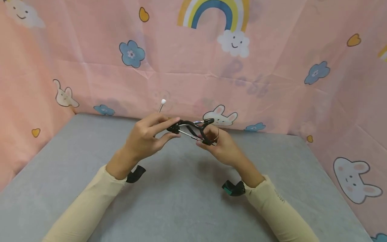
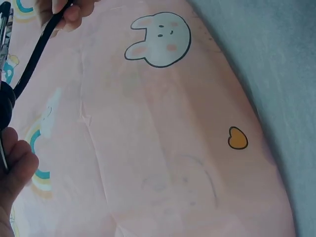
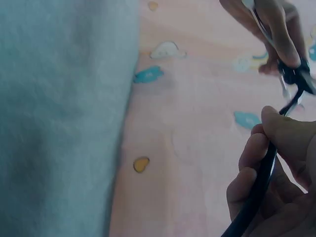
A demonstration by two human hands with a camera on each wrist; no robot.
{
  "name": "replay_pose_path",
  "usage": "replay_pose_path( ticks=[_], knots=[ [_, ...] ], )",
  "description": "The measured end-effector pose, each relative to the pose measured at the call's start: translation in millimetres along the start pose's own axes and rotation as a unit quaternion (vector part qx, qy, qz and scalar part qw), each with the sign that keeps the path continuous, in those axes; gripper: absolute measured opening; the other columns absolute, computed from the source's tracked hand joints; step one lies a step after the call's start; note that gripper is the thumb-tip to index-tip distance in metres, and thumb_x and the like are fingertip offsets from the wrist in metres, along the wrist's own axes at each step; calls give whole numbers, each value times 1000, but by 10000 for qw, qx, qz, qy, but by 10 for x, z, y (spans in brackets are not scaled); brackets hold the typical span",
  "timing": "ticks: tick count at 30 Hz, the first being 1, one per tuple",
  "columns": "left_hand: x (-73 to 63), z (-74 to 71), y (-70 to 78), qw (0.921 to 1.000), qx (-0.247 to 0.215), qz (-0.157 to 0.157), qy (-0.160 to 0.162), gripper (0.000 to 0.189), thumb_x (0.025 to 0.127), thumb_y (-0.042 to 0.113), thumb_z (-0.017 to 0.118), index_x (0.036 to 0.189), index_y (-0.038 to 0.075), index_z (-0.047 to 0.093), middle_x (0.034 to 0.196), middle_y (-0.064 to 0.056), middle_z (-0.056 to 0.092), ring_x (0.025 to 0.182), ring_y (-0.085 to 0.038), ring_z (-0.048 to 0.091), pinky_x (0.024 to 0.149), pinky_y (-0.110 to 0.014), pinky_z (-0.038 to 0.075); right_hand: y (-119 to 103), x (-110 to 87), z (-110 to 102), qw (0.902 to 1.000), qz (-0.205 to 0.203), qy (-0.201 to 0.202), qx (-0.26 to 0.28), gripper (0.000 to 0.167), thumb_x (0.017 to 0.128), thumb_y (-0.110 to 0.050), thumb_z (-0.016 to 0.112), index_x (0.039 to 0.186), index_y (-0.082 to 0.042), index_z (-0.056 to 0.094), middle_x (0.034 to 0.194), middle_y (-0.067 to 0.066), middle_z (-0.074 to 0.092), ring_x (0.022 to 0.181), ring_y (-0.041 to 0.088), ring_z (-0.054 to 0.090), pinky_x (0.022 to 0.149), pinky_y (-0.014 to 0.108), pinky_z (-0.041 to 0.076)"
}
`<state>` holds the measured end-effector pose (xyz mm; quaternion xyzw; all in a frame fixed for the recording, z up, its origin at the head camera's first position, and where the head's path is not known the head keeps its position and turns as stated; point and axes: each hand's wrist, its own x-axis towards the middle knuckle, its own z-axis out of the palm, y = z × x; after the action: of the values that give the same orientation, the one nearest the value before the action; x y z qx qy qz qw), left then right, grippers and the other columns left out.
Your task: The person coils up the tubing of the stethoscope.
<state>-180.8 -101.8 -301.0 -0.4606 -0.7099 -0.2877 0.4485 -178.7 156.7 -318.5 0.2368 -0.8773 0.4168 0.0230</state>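
Above the table, both hands hold a black-and-metal folding frame (image 1: 173, 128) whose exact kind I cannot tell. Thin metal rods fan out from its black hub to black end pieces, beside curved black strips. My left hand (image 1: 147, 133) pinches the hub between thumb and fingers. Behind that hand a thin rod with a white tip (image 1: 163, 101) sticks up. My right hand (image 1: 226, 147) grips the far end, partly hidden by the frame. In the right wrist view, its fingers curl round a black strip (image 3: 260, 187). The left wrist view shows the black strip (image 2: 35, 59) running from hub to right hand.
A grey cloth-covered table (image 1: 181, 201) lies beneath the hands. Pink printed fabric (image 1: 187, 57) hangs behind it and at both sides. Black wrist mounts (image 1: 136, 174) stick out near the cream sleeves (image 1: 87, 201).
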Motion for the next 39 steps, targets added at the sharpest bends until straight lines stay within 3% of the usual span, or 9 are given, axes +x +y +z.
replay_pose_path(
  ticks=[7, 13, 21, 27, 34, 39],
  knots=[
    [-23, 14, -16, 9982, 350, -469, 96, 46, 71, 14, 89, 113, 1, 75, 94, -12, 71, 78, -21, 62, 59, -28, 47, -88, -21, 147, 9997, -194, -137, 76, 23, 91, -23, 73, 109, -10, 72, 96, 4, 76, 83, 13, 71, 71, 29, 55],
    [-41, 51, 16, 9953, 511, -797, 201, 43, 73, 13, 88, 112, 0, 75, 95, -12, 71, 76, -23, 64, 59, -31, 49, -152, -48, 293, 9991, -430, -23, 56, 14, 90, -19, 75, 100, -10, 74, 88, 3, 74, 71, 7, 64, 62, 23, 53],
    [-66, 81, 15, 9922, 809, -920, 212, 38, 75, 13, 87, 110, 2, 75, 93, -11, 69, 75, -23, 65, 59, -32, 50, -240, -92, 376, 9966, -791, 203, 91, 10, 89, -15, 76, 96, -9, 74, 86, 1, 73, 66, 5, 60, 58, 23, 51],
    [-77, 98, 21, 9914, 800, -1003, 238, 39, 77, 12, 85, 112, -2, 74, 94, -13, 69, 81, -25, 66, 62, -34, 53, -245, -102, 411, 9974, -679, 233, -85, 14, 91, -18, 74, 102, -9, 75, 87, 1, 73, 63, 5, 57, 55, 21, 49],
    [-70, 85, 2, 9868, 1186, -1011, 433, 37, 80, 16, 84, 110, -3, 73, 88, -13, 68, 74, -25, 64, 60, -34, 51, -245, -103, 498, 9953, -702, 651, -162, 19, 92, -16, 72, 107, -6, 74, 90, 5, 76, 64, 6, 59, 56, 21, 49],
    [-54, 73, -14, 9803, 1459, -1172, 636, 37, 79, 17, 84, 109, -2, 74, 82, -14, 64, 69, -26, 59, 59, -36, 49, -249, -107, 448, 9953, -89, 958, -114, 24, 95, -22, 69, 116, -10, 71, 99, 3, 74, 68, 11, 58, 56, 22, 49]
  ],
)
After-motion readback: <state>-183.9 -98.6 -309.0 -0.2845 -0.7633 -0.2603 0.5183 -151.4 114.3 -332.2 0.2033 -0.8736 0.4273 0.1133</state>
